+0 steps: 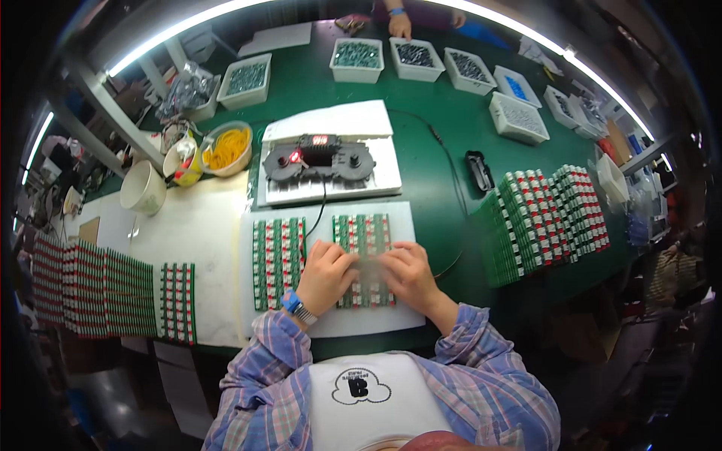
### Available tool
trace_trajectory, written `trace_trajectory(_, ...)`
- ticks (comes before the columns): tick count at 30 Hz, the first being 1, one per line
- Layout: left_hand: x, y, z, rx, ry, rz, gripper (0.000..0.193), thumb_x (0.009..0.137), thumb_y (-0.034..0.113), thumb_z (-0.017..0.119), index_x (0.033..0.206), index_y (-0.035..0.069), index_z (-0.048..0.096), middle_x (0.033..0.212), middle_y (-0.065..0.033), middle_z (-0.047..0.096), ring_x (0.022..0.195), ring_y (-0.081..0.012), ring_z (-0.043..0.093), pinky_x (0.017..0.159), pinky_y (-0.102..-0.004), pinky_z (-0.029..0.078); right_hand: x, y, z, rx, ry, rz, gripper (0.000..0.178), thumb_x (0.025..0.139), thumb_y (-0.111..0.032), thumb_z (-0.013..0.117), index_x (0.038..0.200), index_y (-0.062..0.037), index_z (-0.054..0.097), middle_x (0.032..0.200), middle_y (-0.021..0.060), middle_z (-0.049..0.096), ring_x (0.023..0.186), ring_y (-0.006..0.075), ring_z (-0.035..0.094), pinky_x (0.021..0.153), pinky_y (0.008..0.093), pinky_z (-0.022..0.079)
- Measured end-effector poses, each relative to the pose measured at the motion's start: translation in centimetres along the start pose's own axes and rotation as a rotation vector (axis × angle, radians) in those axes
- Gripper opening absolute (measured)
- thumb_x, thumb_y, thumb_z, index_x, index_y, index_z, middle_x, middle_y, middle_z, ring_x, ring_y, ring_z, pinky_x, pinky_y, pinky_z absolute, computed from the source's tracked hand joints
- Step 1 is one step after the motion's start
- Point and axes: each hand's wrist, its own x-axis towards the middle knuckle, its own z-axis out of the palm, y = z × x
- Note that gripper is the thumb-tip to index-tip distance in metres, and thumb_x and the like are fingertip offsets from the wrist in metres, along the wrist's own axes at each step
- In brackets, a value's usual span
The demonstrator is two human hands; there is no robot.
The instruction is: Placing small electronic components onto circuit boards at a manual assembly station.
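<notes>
Two green circuit-board panels with rows of white and red parts lie side by side on a white mat [406, 323] in front of me. Over the right panel [361, 225], both my hands are close together with their fingers bent inward. My left hand [325, 274], with a blue-faced watch on its wrist, is at the panel's left edge, fingers closed. My right hand [410, 274] is closed at the right edge, its fingertips smeared by motion. A pale blur lies between the fingertips; what they hold is hidden. The left panel [278, 259] lies beside my left hand.
Behind the mat, a black device [320, 159] with a red display sits on white foam. Stacked panels stand at right [541, 222] and left [98, 289]. Parts bins [357, 74] line the back, where another person's hand [400, 26] reaches in. A yellow-filled bowl [226, 169] stands left.
</notes>
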Motion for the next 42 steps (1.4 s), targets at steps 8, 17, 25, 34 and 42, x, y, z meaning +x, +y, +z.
trace_trajectory(8, 0.3, 0.2, 0.1, 0.009, -0.04, 0.009, 0.028, 0.076, 0.009, 0.076, 0.103, 0.004, 0.068, 0.094, -0.0113, 0.06, 0.098, -0.0324, 0.055, 0.089, -0.0428, 0.047, -0.1, 0.4, 0.2, 0.007, 0.043, 0.013, 0.027, 0.079, -0.011, 0.076, 0.106, -0.0117, 0.072, 0.107, 0.0046, 0.069, 0.113, 0.0319, 0.058, 0.098, 0.0458, 0.043)
trace_trajectory(17, 0.5, 0.5, 0.1, 0.001, -0.046, -0.062, 0.028, 0.077, 0.011, 0.075, 0.104, 0.004, 0.069, 0.096, -0.0122, 0.061, 0.1, -0.034, 0.055, 0.092, -0.0451, 0.045, -0.3, 1.3, 1.1, 0.062, 0.089, -0.038, 0.026, 0.082, -0.015, 0.075, 0.107, -0.0133, 0.073, 0.107, 0.0005, 0.068, 0.115, 0.0276, 0.057, 0.1, 0.0466, 0.042)
trace_trajectory(25, 0.2, 0.2, 0.4, 0.023, -0.054, -0.036, 0.028, 0.078, 0.006, 0.074, 0.105, 0.003, 0.068, 0.098, -0.0125, 0.06, 0.101, -0.0328, 0.054, 0.09, -0.0435, 0.046, -0.6, 0.9, 1.1, 0.066, 0.119, -0.067, 0.022, 0.083, -0.015, 0.075, 0.105, -0.0139, 0.073, 0.106, -0.0013, 0.067, 0.115, 0.0266, 0.057, 0.101, 0.0469, 0.042)
trace_trajectory(34, 0.5, 0.3, 1.0, 0.079, -0.046, -0.032, 0.027, 0.08, 0.006, 0.073, 0.106, 0.004, 0.069, 0.097, -0.0123, 0.059, 0.102, -0.0322, 0.053, 0.092, -0.0431, 0.044, -0.5, 0.7, 0.9, -0.164, 0.133, -0.161, 0.02, 0.081, -0.016, 0.074, 0.101, -0.0158, 0.073, 0.108, -0.0021, 0.067, 0.12, 0.0258, 0.055, 0.104, 0.0491, 0.04)
trace_trajectory(42, 0.4, 0.6, 1.0, 0.142, -0.052, -0.032, 0.023, 0.08, 0.007, 0.072, 0.102, 0.003, 0.068, 0.095, -0.0128, 0.06, 0.1, -0.0336, 0.053, 0.091, -0.0443, 0.044, -0.4, 0.9, 1.7, -0.189, 0.171, -0.179, 0.016, 0.08, -0.014, 0.07, 0.096, -0.0168, 0.072, 0.097, -0.0014, 0.067, 0.111, 0.0259, 0.059, 0.097, 0.0458, 0.045)
